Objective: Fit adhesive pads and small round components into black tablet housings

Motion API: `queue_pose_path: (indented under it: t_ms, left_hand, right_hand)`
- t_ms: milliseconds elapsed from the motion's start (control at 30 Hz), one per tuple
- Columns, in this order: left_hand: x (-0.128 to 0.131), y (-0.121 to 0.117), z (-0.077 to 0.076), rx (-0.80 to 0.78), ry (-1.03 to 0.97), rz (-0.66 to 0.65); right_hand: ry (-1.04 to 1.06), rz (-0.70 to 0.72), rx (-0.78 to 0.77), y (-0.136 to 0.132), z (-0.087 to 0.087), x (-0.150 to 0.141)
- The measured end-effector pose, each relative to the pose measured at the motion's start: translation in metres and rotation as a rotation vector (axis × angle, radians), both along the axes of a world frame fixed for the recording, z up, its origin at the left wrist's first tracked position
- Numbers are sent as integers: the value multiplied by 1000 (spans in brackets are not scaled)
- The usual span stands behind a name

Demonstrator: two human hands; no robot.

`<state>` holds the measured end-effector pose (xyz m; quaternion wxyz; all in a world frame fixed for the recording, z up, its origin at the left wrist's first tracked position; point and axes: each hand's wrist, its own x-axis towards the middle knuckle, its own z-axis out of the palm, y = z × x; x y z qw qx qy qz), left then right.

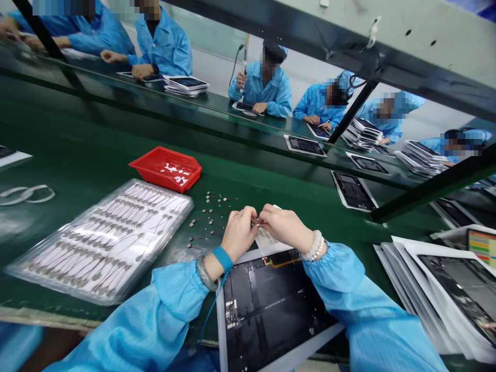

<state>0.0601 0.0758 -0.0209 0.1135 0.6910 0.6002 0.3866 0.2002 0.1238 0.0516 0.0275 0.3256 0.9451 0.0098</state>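
My left hand (239, 233) and my right hand (285, 226) meet fingertip to fingertip, both closed in a pinch. Whatever is between the fingers is too small or hidden to name. Just below them lies a sheet of small pale stickers (265, 241), partly covered by my right hand. Nearer to me is an opened tablet (271, 310) on white backing, its dark inside and an orange-yellow flex cable (281, 261) showing. Several small round parts with wires (210, 222) lie loose left of my hands. A blue wrist strap (223, 258) circles my left wrist.
A clear tray (112, 232) holds rows of wired round parts at left. Behind it sits a red bin (163, 163) with white scraps. Stacked tablets (445, 289) stand at right. Across the green bench (96, 129), several co-workers in blue handle tablets; a dark slanted post (426, 188) crosses at right.
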Motion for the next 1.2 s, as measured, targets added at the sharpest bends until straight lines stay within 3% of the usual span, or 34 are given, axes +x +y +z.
queue_pose_path:
  t_ms: [267, 500, 733, 1200]
  left_hand:
    - [-3, -1, 6, -23, 0, -33]
    - [-2, -1, 6, -69, -20, 11]
    - [-4, 0, 4, -52, -20, 24]
    - [-2, -2, 5, 27, 33, 36]
  right_hand:
    - [23, 1, 31, -7, -6, 4]
    - [246, -90, -74, -5, -13, 11]
    - [310, -133, -70, -8, -18, 15]
    - [215, -115, -49, -9, -12, 10]
